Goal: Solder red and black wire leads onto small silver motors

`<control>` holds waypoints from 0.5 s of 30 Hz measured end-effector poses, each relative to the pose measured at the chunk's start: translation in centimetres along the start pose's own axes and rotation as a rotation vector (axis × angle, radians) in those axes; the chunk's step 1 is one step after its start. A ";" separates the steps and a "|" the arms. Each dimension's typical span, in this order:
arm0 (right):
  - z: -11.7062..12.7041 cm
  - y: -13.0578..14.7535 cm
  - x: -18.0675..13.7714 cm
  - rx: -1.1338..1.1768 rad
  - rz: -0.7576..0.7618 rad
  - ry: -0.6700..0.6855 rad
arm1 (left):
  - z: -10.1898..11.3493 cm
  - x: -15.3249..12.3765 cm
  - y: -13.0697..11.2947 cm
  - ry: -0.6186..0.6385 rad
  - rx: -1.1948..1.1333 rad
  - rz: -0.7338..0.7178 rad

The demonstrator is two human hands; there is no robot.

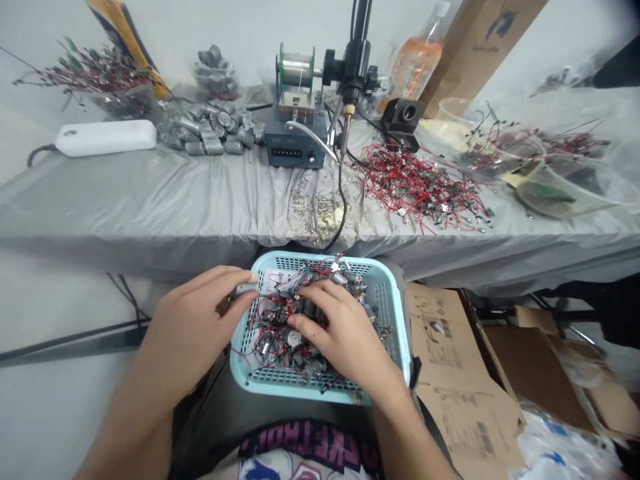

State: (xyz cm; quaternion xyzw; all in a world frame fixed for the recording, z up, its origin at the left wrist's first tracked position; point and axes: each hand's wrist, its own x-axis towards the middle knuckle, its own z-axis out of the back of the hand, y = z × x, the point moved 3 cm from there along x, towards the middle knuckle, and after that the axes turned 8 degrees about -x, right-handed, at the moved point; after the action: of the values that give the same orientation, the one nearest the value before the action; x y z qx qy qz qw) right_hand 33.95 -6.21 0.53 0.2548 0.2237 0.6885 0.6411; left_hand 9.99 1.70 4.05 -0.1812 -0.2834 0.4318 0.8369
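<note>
My left hand [200, 317] is at the left rim of a light-blue plastic basket [400, 313]. Its thumb and fingers are closed on a small grey motor [244, 289], partly hidden by the fingers. Inside the basket lies a jumble of small grey motors [294, 339] with red and black wires. Over this heap is my right hand [340, 323], thumb and index fingertip apart, touching the wired parts. What lies beneath its palm is hidden. The basket rests on my lap.
On the grey-covered bench stand a soldering station [295, 137] with a solder spool [297, 70] and a held soldering iron [346, 133]. Bare motors [210, 130] pile up left, red-wired parts [420, 183] right. Cardboard boxes [450, 373] are at my right.
</note>
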 end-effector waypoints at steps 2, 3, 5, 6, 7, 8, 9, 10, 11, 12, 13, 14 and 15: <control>-0.5 0.5 -0.1 0.002 -0.006 -0.041 | 0.7 -0.3 0.3 0.004 0.017 0.016; -0.7 0.7 -0.2 0.003 -0.009 -0.063 | 0.9 -0.4 0.4 0.004 0.022 0.020; -0.8 0.9 -0.3 -0.003 -0.019 -0.113 | 1.1 -0.6 0.4 0.007 0.000 0.021; -0.7 1.0 -0.5 -0.010 -0.024 -0.136 | 1.1 -0.7 0.3 0.009 -0.032 0.018; -0.7 1.0 -0.6 -0.017 -0.027 -0.153 | 1.1 -0.7 0.2 0.009 -0.075 0.018; -0.6 1.0 -0.8 -0.025 -0.029 -0.163 | 1.0 -0.8 0.1 0.008 -0.126 0.020; -0.7 1.0 -1.1 -0.033 -0.032 -0.169 | 0.8 -0.9 -0.1 0.001 -0.175 0.026; -0.7 1.0 -1.3 -0.040 -0.036 -0.173 | 0.7 -0.9 -0.3 -0.005 -0.213 0.037; -0.9 1.0 -1.6 -0.050 -0.043 -0.178 | 0.6 -1.0 -0.5 -0.021 -0.238 0.047; -1.1 1.0 -1.8 -0.065 -0.056 -0.190 | 0.5 -1.1 -0.6 -0.037 -0.252 0.053; -1.3 1.1 -2.0 -0.083 -0.071 -0.210 | 0.4 -1.3 -0.8 -0.049 -0.258 0.058; -1.6 1.2 -2.2 -0.094 -0.083 -0.239 | 0.2 -1.4 -0.9 -0.056 -0.263 0.057; -1.9 1.3 -2.4 -0.093 -0.088 -0.271 | 0.1 -1.5 -1.0 -0.059 -0.269 0.056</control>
State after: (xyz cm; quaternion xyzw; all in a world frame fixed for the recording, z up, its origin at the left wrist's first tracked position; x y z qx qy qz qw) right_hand 31.88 -8.67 -0.27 0.3053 0.1140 0.6288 0.7060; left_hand 9.85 -0.13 4.23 -0.2866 -0.3581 0.4183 0.7840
